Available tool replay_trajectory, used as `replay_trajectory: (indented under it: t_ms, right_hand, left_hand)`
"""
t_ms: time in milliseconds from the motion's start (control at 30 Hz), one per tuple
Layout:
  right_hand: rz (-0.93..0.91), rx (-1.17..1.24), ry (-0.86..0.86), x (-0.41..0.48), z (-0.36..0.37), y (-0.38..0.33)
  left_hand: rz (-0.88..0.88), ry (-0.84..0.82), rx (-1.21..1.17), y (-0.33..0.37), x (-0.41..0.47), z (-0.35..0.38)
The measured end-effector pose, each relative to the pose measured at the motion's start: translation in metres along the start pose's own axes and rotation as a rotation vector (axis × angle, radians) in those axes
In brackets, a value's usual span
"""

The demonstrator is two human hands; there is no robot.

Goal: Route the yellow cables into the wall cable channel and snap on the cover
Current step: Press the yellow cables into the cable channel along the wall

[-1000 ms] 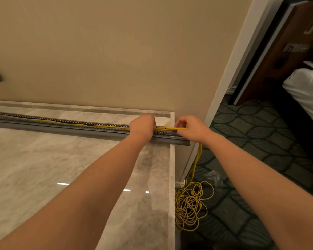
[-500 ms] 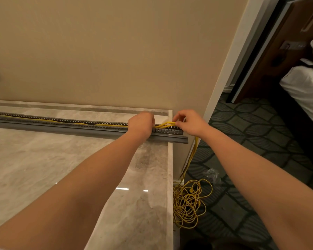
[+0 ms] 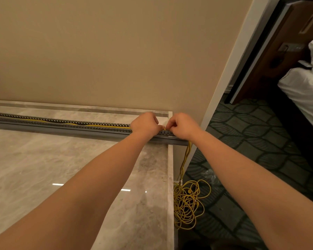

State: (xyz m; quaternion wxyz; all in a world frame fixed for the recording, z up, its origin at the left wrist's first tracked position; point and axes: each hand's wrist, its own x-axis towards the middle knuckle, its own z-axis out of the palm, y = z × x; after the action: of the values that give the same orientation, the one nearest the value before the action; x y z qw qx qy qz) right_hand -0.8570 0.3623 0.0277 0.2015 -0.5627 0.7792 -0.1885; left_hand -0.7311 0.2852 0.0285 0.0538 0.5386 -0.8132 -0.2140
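A long grey slotted cable channel [image 3: 61, 126] lies on the marble surface along the wall, open on top. Yellow cables [image 3: 98, 125] run inside it. At its right end, my left hand [image 3: 145, 124] and my right hand [image 3: 182, 126] are side by side, fingertips pinching the yellow cables over the channel. Past the channel's end the cables drop down [image 3: 185, 159] to a tangled yellow coil [image 3: 187, 204] on the carpet. No cover is visible.
The marble surface [image 3: 43, 168] ends in a raised edge [image 3: 170, 177] on the right. A beige wall [image 3: 98, 51] rises behind the channel. Patterned dark carpet [image 3: 251, 141], a doorway, a brown cabinet [image 3: 278, 51] and white bedding [image 3: 305, 91] lie right.
My right hand moved left toward my left hand, and both now pinch the cables together at the channel's right end. The raised loop of cable between them is gone.
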Motion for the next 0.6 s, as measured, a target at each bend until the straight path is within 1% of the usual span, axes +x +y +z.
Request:
replay_trajectory:
  t_ms: [133,300,433,533,600]
  right_hand:
    - [0.0,-0.005,0.021,-0.006,0.001,0.002]
    - [-0.022,-0.06,0.121,-0.014,0.009,0.0]
    - [-0.053,-0.209,0.23,-0.019,0.002,0.005]
    - [0.101,-0.196,0.19,-0.019,-0.011,0.012]
    - [0.13,-0.162,0.123,-0.018,-0.011,0.013]
  left_hand:
    - [-0.051,-0.092,0.008,0.005,0.005,-0.005]
    - [-0.058,-0.085,0.017,0.004,0.005,-0.004]
    - [-0.069,-0.084,0.015,0.005,0.004,-0.004]
    - [-0.072,-0.079,0.013,0.006,0.004,-0.004]
    - [-0.069,-0.077,0.014,0.006,0.004,-0.004]
